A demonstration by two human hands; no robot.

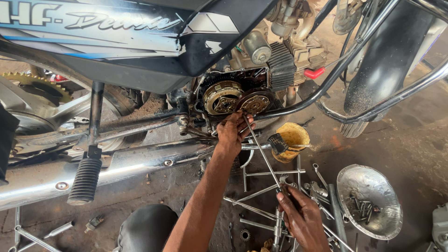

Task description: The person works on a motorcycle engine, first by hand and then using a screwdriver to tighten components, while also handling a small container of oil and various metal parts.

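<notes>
Left hand (232, 132) presses fingers against the exposed clutch (224, 97) to steady it, while right hand (303, 219), below, clenches a long screwdriver (262, 151) angled into it.

Hands (233, 133), long screwdriver (263, 154), perhaps clutch (224, 97)

Oily dirt floor (410, 140) carrying yellow tub (293, 140), with long tools (261, 212) scattered just below the tub, metal dish (368, 203) to its lower right, small gear (245, 234) further below.
</notes>
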